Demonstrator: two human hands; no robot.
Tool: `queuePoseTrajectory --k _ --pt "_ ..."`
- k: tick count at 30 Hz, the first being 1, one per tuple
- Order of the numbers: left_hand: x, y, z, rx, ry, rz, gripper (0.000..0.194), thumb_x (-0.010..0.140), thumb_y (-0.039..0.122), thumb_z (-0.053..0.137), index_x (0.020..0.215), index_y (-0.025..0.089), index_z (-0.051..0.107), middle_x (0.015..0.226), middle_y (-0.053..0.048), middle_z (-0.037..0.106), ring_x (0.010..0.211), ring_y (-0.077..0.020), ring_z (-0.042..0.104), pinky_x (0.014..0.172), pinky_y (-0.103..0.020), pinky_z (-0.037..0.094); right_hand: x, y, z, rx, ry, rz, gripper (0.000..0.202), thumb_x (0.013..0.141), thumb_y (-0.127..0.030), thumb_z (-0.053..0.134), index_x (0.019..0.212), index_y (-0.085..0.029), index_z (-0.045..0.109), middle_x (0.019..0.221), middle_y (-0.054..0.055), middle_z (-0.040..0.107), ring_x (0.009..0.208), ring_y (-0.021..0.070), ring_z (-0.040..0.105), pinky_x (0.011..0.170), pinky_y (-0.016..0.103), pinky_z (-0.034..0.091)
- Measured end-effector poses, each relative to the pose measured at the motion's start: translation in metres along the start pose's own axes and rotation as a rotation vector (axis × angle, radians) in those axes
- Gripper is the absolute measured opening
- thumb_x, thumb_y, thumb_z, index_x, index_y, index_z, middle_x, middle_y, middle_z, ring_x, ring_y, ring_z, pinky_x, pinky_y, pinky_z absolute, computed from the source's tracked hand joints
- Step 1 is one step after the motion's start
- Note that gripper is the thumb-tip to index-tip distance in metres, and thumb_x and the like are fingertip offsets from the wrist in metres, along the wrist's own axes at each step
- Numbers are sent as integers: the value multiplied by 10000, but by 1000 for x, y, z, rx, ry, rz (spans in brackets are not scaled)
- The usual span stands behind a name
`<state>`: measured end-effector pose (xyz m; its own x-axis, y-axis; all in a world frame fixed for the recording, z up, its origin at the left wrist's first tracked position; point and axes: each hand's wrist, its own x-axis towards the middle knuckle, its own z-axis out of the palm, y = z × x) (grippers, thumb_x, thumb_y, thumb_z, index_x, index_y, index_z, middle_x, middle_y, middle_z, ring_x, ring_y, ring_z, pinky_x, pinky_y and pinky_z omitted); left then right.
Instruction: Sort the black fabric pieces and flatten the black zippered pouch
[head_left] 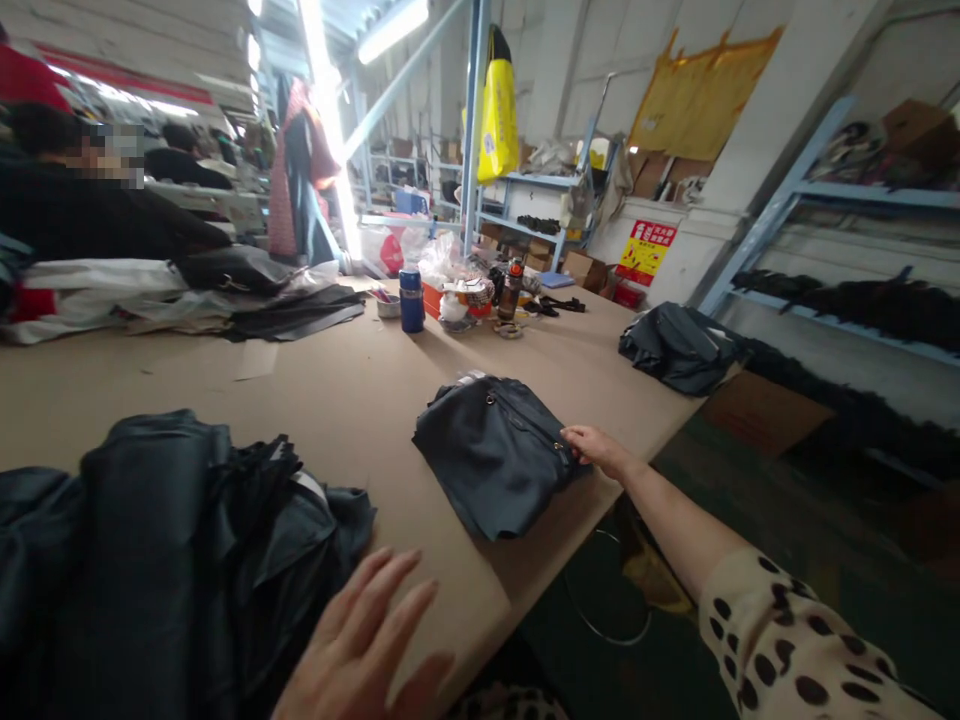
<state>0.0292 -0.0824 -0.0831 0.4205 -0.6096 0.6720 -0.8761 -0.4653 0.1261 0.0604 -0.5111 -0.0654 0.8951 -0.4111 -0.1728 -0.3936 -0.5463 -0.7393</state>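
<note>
Fingers of right hand [598, 449] pinch dark zippered bag [495, 452]; left hand [360, 645] spread flat.

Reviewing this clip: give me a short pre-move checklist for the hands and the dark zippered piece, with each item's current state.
1. Right hand in contact with the folded dark zippered piece: ok, fingertips touch its right edge near the zipper.
2. Firm grip on that piece: cannot tell, the fingers may only rest on it.
3. Left hand free: ok, open with fingers spread near the table edge, holding nothing.
4. Piece fully supported on the table: ok, it lies flat, close to the near edge.
5. Pile of dark fabric apart from the piece: ok, bare table shows between them.
6. Blue bottle out of the way: ok, upright at the far side.
</note>
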Motion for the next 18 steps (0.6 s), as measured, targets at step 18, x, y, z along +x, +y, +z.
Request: queuePoseTrajectory --k 18 --pt "111 1 113 -110 -830 -311 363 743 1 389 892 189 662 1004 -49 631 995 -211 547 872 -318 421 62 -8 11 -19 38 -202 235 864 -254 571 1048 -145 670 1054 93 687 1001 217 623 906 307 464"
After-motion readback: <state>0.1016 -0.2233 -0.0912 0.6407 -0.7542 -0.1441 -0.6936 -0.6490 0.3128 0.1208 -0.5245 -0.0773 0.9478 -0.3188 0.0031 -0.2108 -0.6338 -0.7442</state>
